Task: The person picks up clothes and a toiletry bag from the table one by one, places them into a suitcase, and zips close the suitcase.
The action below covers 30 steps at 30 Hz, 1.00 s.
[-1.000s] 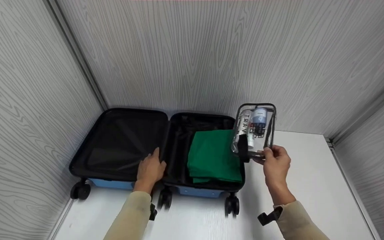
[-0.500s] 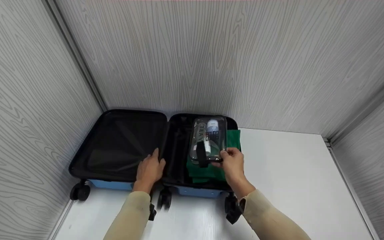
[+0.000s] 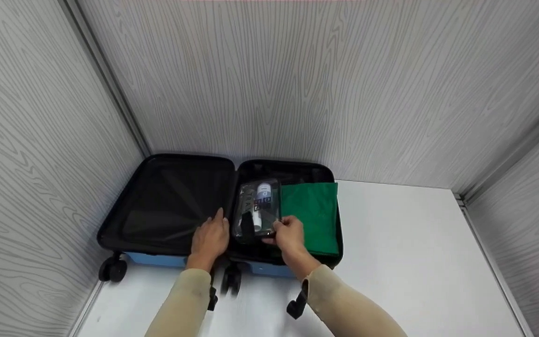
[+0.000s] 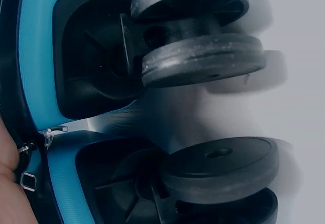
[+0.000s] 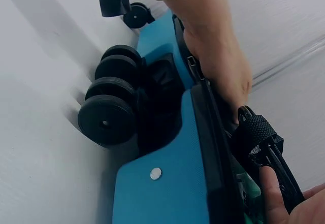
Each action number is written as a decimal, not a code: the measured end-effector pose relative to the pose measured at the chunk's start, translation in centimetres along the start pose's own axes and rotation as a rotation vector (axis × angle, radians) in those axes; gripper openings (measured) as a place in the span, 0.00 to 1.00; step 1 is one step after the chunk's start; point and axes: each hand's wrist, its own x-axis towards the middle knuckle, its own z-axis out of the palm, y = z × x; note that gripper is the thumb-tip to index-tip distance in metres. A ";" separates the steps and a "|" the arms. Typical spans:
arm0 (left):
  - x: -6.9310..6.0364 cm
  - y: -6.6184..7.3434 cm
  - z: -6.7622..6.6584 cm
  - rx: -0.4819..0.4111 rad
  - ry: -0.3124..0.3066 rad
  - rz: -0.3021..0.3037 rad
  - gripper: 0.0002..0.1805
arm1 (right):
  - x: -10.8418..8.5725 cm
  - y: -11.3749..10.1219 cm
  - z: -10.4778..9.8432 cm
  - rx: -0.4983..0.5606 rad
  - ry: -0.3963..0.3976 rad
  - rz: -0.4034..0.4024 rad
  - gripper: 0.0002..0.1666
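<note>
A blue suitcase with black lining [image 3: 171, 201] lies spread in two halves. My right hand [image 3: 290, 236] pinches the lower right corner of a clear toiletry bag [image 3: 269, 213] with black edging and a black strap [image 5: 256, 132]. Small bottles and "TRAV" lettering show through its plastic. The bag is over the left part of the right half, beside a folded green cloth [image 3: 311, 215]; whether it touches the bottom I cannot tell. My left hand [image 3: 211, 238] rests with extended fingers on the inner edge of the left half, near the hinge line. In the left wrist view only part of that hand [image 4: 12, 178] shows.
Black caster wheels [image 4: 218, 168] stick out from the suitcase's near side. The white surface [image 3: 414, 257] extends to the right and in front. Grey wood-grain panels [image 3: 297, 84] stand behind and at both sides.
My right hand has carried the toiletry bag leftward and down, from beyond the suitcase's right edge, across the green cloth, to its left side. The left hand has stayed in place.
</note>
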 end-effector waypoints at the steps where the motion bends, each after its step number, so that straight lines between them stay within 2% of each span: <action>1: 0.0 0.0 0.0 0.000 0.003 0.003 0.30 | 0.1 0.1 0.3 0.001 0.001 0.002 0.14; 7: -0.1 -0.2 -0.1 -0.004 0.004 0.000 0.30 | 0.8 0.9 1.3 0.021 -0.008 0.052 0.02; 10: -0.1 -0.3 -0.2 0.005 0.005 0.010 0.30 | 1.3 1.3 1.2 0.012 -0.052 0.081 0.06; 13: -0.1 -0.4 -0.3 0.004 0.005 0.020 0.31 | 1.9 1.6 0.6 -0.085 -0.121 0.105 0.09; 15: -0.1 -0.5 -0.4 0.004 0.005 0.018 0.31 | 2.2 1.6 0.1 -0.236 -0.175 0.101 0.12; 18: -0.2 -0.7 -0.6 0.004 0.001 0.007 0.31 | 2.5 1.3 -0.2 -0.457 -0.241 0.092 0.06; 19: -0.2 -0.7 -0.6 0.008 0.002 0.003 0.31 | 2.5 1.2 -0.2 -0.551 -0.256 0.069 0.08; 22: -0.2 -0.8 -0.8 0.013 0.004 -0.010 0.31 | 2.4 0.9 -0.1 -0.818 -0.262 -0.021 0.17; 25: -0.4 -0.7 -0.8 0.012 0.004 -0.009 0.31 | 2.2 0.9 0.0 -1.092 -0.216 -0.132 0.13; 27: -0.4 -0.5 -0.7 0.007 0.004 -0.002 0.31 | 2.2 1.2 0.0 -1.195 -0.179 -0.169 0.10; 30: -0.4 -0.5 -0.7 0.002 0.005 0.005 0.31 | 2.1 1.5 0.0 -1.252 -0.142 -0.195 0.10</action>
